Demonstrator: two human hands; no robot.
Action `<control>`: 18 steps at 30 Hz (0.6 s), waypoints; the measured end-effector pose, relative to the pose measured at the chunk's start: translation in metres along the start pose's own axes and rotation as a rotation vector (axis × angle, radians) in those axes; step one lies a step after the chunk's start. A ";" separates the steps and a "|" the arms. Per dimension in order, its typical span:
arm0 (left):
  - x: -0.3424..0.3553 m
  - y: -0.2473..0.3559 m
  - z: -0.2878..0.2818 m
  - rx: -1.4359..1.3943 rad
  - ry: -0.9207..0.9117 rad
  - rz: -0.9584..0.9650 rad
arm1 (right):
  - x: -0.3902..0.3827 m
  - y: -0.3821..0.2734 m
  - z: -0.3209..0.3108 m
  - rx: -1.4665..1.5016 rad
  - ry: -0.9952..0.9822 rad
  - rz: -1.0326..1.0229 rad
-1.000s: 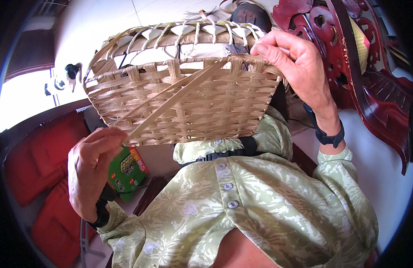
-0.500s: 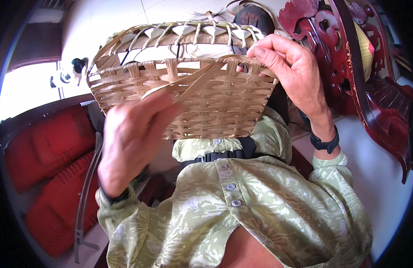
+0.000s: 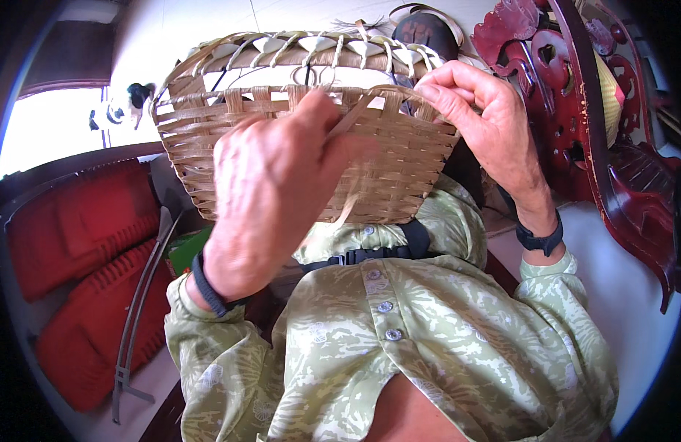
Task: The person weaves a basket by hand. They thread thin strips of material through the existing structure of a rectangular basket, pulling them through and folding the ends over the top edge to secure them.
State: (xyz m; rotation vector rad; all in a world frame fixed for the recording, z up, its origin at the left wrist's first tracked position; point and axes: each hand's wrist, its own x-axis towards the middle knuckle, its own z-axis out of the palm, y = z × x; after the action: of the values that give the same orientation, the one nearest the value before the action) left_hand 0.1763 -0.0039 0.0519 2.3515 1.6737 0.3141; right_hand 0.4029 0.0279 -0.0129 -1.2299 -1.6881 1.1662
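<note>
A tan woven basket (image 3: 399, 158) is held up in front of my body, its wide side facing me. White and pale lacing wraps the far rim (image 3: 311, 46). My right hand (image 3: 484, 110) pinches the near rim at its right end, thumb against forefinger. A flat tan weaving strip (image 3: 357, 109) comes off the near rim and runs down into my left hand (image 3: 270, 177). That hand is closed on the strip in front of the basket's middle, its fingertips partly smeared by motion. The strip's loose tail (image 3: 348, 210) hangs below the fingers.
Red cushions (image 3: 97, 295) lie at the left beside a thin grey curved bar (image 3: 138, 317). A carved dark-red wooden furniture piece (image 3: 591, 110) stands close at the right. Beyond the basket, a round dark object (image 3: 425, 33) rests on the pale floor.
My left hand has moved right and slightly up with the strip, now covering the basket's middle. My right hand keeps its pinch on the rim. The basket has barely shifted.
</note>
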 end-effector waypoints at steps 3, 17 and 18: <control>-0.005 -0.013 -0.004 0.138 0.102 0.101 | -0.001 -0.002 -0.002 0.007 -0.013 0.004; -0.033 -0.026 -0.008 0.240 0.210 0.069 | 0.003 -0.004 0.003 0.023 -0.040 0.021; -0.029 -0.021 -0.004 0.226 0.200 0.085 | 0.001 -0.005 0.004 0.030 -0.048 0.034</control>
State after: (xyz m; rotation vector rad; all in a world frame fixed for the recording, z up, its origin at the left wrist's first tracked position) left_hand 0.1474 -0.0242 0.0477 2.6379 1.7844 0.4075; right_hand 0.3971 0.0273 -0.0096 -1.2258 -1.6846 1.2458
